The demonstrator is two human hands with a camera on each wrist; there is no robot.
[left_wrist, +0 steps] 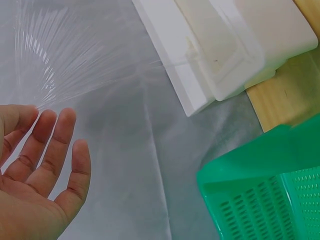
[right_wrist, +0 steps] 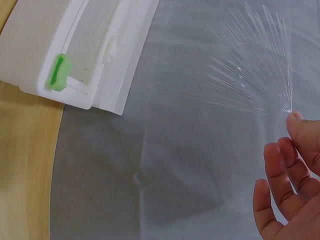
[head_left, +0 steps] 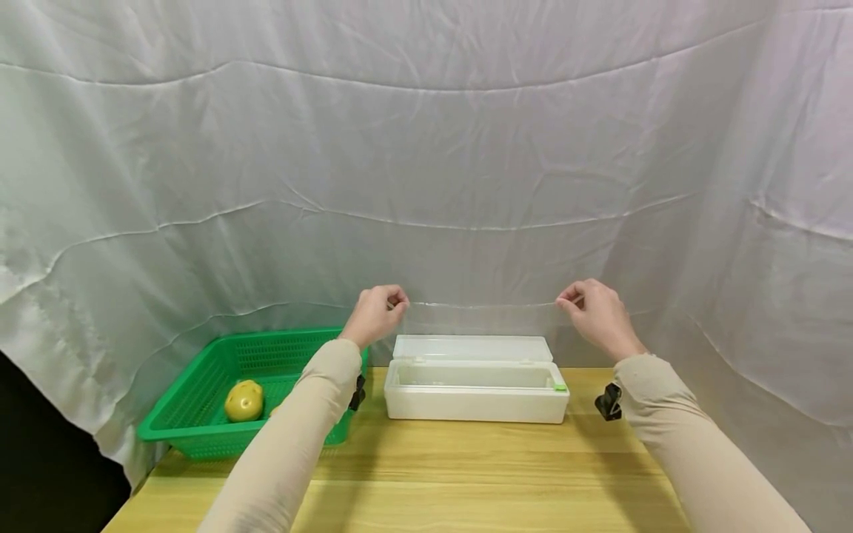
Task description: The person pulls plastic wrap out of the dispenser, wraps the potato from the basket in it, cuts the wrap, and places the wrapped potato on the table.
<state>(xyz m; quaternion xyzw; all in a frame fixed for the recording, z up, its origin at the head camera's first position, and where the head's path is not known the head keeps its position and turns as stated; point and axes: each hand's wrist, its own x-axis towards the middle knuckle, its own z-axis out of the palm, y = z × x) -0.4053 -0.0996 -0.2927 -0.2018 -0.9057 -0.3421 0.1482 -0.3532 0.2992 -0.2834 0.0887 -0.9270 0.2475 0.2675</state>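
Observation:
A sheet of clear plastic wrap [head_left: 481, 305] is stretched between the two raised hands, above and behind a white wrap dispenser box [head_left: 474, 406]. My left hand [head_left: 376, 317] pinches one corner between thumb and forefinger, its other fingers spread loosely in the left wrist view. At the opposite corner, my right hand [head_left: 598, 314] pinches the film in the same way. Creases fan out from both pinch points, clearest on the wrap [right_wrist: 250, 70] in the right wrist view. The dispenser's lid [head_left: 472, 348] stands tipped back, and a green slider [right_wrist: 60, 73] sits at its right end.
A green plastic basket [head_left: 189, 431] stands at the left of the wooden table [head_left: 466, 474], partly behind the left forearm. Inside lies a yellow potato [head_left: 243, 401], with another yellow piece mostly hidden by the sleeve. A grey-white curtain [head_left: 426, 163] hangs behind the table.

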